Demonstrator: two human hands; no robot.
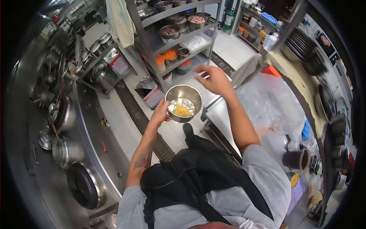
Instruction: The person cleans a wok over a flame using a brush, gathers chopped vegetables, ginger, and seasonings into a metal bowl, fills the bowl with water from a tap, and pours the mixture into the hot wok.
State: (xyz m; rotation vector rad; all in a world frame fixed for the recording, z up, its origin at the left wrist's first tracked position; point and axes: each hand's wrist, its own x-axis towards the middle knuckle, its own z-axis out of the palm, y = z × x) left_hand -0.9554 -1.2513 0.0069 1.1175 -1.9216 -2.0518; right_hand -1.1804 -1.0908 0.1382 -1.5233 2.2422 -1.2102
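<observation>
My left hand [161, 112] grips the near-left side of a round steel pot [186, 91], its thumb at the rim. The pot is held up over the floor in front of me, tilted so that its inside shows. At its bottom lies a small heap of thin yellow strips [182, 110], which could be cut vegetable or noodles; I cannot tell which. My right hand [214, 79] hovers beyond the pot to the right, apart from it. Its fingers are bent and spread from the thumb, with nothing visible between them.
Ahead stands a steel rack [154, 47] with several filled bowls, one holding shredded orange food [170, 54]. A steel counter [97, 152] with pans curves along my left. To my right, clear plastic sheeting [263, 101] covers part of a worktable, near a brown container [295, 159].
</observation>
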